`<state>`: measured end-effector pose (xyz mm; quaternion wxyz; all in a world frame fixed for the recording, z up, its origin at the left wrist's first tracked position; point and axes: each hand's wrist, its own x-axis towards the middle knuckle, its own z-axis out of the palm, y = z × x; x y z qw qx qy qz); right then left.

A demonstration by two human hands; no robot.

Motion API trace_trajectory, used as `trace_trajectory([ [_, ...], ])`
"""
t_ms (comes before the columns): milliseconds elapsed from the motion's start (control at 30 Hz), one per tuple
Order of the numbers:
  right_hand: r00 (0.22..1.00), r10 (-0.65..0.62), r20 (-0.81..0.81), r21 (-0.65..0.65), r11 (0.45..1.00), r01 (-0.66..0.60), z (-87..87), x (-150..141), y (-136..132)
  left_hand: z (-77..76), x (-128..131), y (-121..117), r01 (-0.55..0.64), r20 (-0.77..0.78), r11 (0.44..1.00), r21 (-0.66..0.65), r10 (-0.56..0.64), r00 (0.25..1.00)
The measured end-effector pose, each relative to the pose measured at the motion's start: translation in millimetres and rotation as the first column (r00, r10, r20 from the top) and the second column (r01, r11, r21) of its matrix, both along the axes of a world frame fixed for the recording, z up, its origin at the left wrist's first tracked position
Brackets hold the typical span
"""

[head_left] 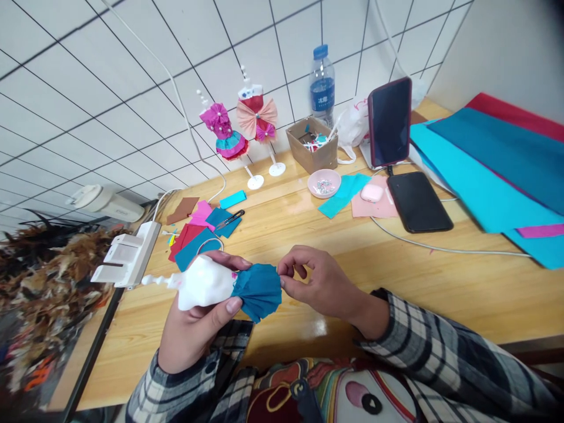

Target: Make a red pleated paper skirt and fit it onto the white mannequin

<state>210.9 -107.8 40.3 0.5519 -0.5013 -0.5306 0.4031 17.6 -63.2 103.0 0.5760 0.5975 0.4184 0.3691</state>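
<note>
My left hand (194,335) is wrapped round a small white dress-form mannequin (207,282), which lies on its side with its neck to the left. A pleated teal paper skirt (259,291) sits around its lower end, and my left thumb presses near the skirt's top. At the skirt's right edge, my right hand (317,282) pinches the hem between thumb and forefinger. Part of the mannequin's underside is hidden by my left palm.
Two dressed mannequins (258,111) stand by the tiled wall. Nearby are a cardboard box (304,154), a pink bead dish (315,187), a bottle (321,88), a propped phone (390,123) and a power bank (418,201). Paper scraps and snips (230,220) lie left; large sheets (476,176) right.
</note>
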Motion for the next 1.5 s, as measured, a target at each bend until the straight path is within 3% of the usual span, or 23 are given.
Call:
trace_trajectory([
  [133, 0.999, 0.002, -0.046, -0.003, 1.0, -0.002, -1.7, 3, 1, -6.4, -10, 10, 0.057, -0.016, 0.998, -0.024, -0.057, 0.998],
  [200, 0.999, 0.018, -0.044, -0.002, 1.0, -0.018, -2.7, 6, 1, -8.5, -12, 17, 0.027, -0.025, 1.0, -0.01, -0.027, 0.999],
  [300, 0.976, 0.075, 0.202, -0.015, 0.997, -0.074, -8.2, 10, -1, -9.1, -12, 26, -0.058, -0.028, 0.997, 0.041, 0.059, 0.998],
  [400, 0.844, 0.093, 0.529, 0.013, 0.993, -0.118, -18.0, 9, -1, -7.0, -9, 32, -0.112, -0.057, 0.992, 0.061, 0.115, 0.992],
  [467, 0.82, 0.083, 0.566, 0.013, 0.994, -0.11, -23.4, 8, 0, -4.1, -8, 33, -0.139, -0.059, 0.987, 0.076, 0.143, 0.988],
  [600, 0.931, 0.092, 0.353, -0.016, 0.996, -0.093, -24.4, 7, 2, 4.4, -7, 38, -0.128, 0.07, 0.989, 0.076, 0.122, 0.99],
  [700, 0.964, 0.25, 0.092, -0.082, 0.966, -0.243, -21.3, 3, 1, 7.7, -7, 47, -0.07, 0.194, 0.997, -0.016, 0.071, 0.978],
  [800, 0.914, 0.352, -0.2, -0.127, 0.916, -0.381, -22.8, -5, -3, 5.7, -7, 55, -0.025, 0.287, 0.997, -0.077, 0.046, 0.957],
  [967, 0.742, 0.397, -0.54, -0.141, 0.826, -0.546, -33.0, -14, -8, -0.1, -6, 56, 0.026, 0.374, 0.995, -0.101, 0.013, 0.927],
  [1133, 0.644, 0.404, -0.65, -0.145, 0.765, -0.627, -35.2, -17, -8, -1.3, -6, 55, 0.02, 0.366, 0.994, -0.11, 0.022, 0.93],
  [1400, 0.575, 0.435, -0.693, -0.163, 0.682, -0.713, -43.7, -20, -7, -6.9, -15, 55, 0.019, 0.339, 0.985, -0.172, 0.041, 0.94],
  [1467, 0.616, 0.468, -0.634, -0.175, 0.69, -0.703, -43.3, -17, -5, -7.1, -15, 57, 0.0, 0.348, 0.986, -0.164, 0.058, 0.936],
  [1500, 0.695, 0.457, -0.556, -0.182, 0.748, -0.638, -41.3, -15, -3, -7.2, -15, 57, -0.009, 0.352, 0.987, -0.159, 0.065, 0.934],
])
